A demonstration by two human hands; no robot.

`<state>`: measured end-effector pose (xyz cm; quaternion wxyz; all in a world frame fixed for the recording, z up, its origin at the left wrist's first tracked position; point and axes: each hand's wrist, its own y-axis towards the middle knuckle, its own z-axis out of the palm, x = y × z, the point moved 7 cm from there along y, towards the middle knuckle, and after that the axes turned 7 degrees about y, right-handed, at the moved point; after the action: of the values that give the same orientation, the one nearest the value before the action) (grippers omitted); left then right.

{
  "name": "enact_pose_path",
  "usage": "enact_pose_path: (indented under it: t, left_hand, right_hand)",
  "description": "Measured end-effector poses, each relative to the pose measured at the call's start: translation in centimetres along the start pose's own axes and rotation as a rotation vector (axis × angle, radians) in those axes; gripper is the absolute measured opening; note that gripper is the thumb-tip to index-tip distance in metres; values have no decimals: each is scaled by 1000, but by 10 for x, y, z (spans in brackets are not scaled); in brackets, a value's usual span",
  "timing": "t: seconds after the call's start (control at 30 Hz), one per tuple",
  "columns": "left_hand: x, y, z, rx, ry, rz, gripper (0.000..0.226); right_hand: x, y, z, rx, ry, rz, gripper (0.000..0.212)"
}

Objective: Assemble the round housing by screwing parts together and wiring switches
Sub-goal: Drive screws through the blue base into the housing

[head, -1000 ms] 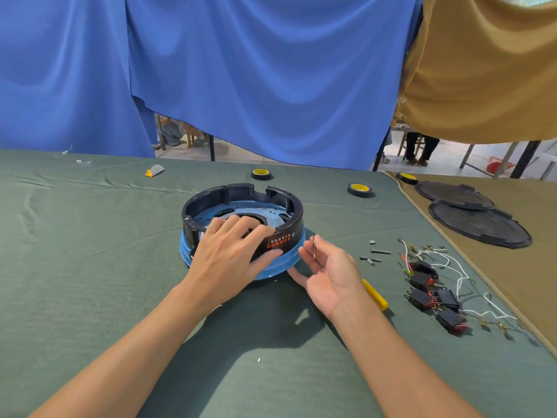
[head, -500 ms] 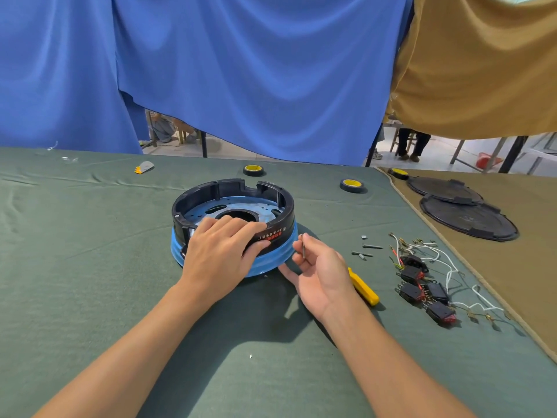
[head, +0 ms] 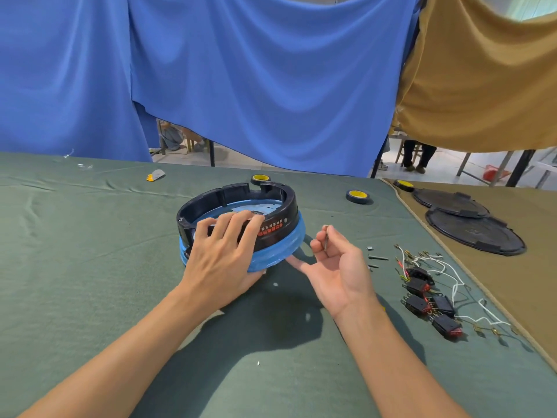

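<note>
The round housing (head: 280, 206), a black ring on a blue base, rests on the green cloth with its near side tilted up. My left hand (head: 223, 257) grips its near rim, fingers over the black wall and thumb under the blue edge. My right hand (head: 337, 267) is just right of the housing, palm up, pinching a thin metal screw (head: 326, 239) upright between thumb and forefinger. Several black rocker switches (head: 422, 300) with white and red wires (head: 446, 267) lie to the right. Loose screws (head: 378, 257) lie between my right hand and the switches.
Two black round lids (head: 473, 230) sit on the tan cloth at the right. Yellow-cored tape rolls (head: 357, 196) lie behind the housing. A small grey and yellow item (head: 156, 175) lies at the back left. Blue and tan curtains hang behind the table.
My left hand has tipped the housing's near side up and turned it. My right hand has lifted the screw slightly higher. The yellow screwdriver handle is now hidden behind my right wrist.
</note>
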<state>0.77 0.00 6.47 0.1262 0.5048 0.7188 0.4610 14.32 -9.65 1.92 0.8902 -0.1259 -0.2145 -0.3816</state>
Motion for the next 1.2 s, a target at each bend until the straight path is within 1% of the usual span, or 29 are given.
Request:
enact_pose_path:
  t: [0.07,0.17,0.23,0.33,0.4,0.5,0.63,0.73,0.8,0.87,0.93,1.0,1.13,1.2]
  left_hand:
    - [6,7,-5,-34,-37,-51,68]
    - [15,17,-12,-36,-93,-138,79]
    - [21,24,-15,-17,-152,-224,84]
    - [33,35,-21,-16,-296,-397,86]
    - [43,44,-24,-18,-424,-551,82]
    - [58,54,-27,-44,-719,-807,70]
    - [67,57,-22,-47,-1079,-1048,61]
    - [67,48,-13,4,-1322,-1217,65]
    - [66,40,-8,65,-1443,-1294,61]
    - [64,32,-4,155,-1522,-1342,52]
    - [62,23,0,253,-1577,-1378,37]
    - [59,14,4,353,-1614,-1418,29]
    - [55,-4,15,507,-1653,-1510,28]
    - [55,-13,22,544,-1659,-1550,32]
  right_hand:
    - [2,0,7,42,35,-11,14]
    - [6,-1,21,103,82,-25,13]
    - [8,-1,28,130,99,-38,11]
    - [11,-2,36,152,38,-55,15]
    - [13,-2,37,136,-7,-60,16]
    - [18,-2,41,99,-57,-72,17]
    - [35,-2,57,116,-185,-132,16]
    - [47,-6,73,167,-309,-175,17]
    - [53,-9,80,187,-384,-201,17]
    - [56,-13,85,203,-434,-216,16]
    - [55,-16,86,208,-464,-214,15]
    - [52,-18,86,201,-492,-207,14]
    - [46,-21,85,194,-523,-184,14]
    - [45,-21,84,195,-538,-178,14]
